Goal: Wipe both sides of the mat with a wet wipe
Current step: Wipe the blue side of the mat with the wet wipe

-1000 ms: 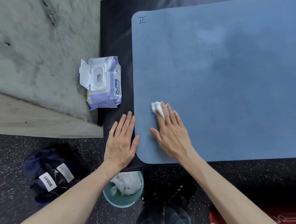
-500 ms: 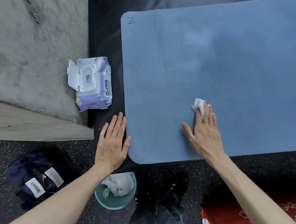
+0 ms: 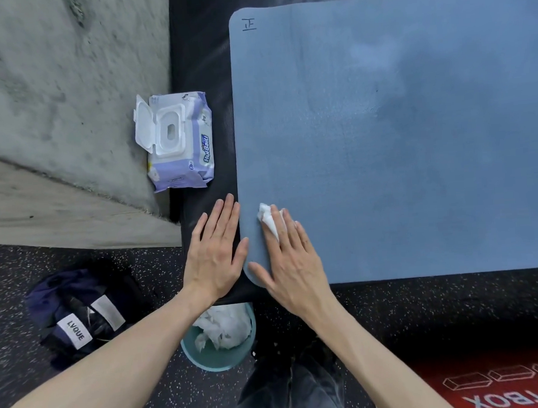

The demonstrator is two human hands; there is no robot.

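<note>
Right hand is flat, fingers straight, pressing a bunched-up wet wipe onto the blue mat near its front left corner. Left hand lies open and flat, holding nothing, on the black pad just beside the mat's edge, thumb touching it. I'd keep even pressure, overlap the strokes and steady that corner so it doesn't creep. Wipe pack sits open nearby.
</note>
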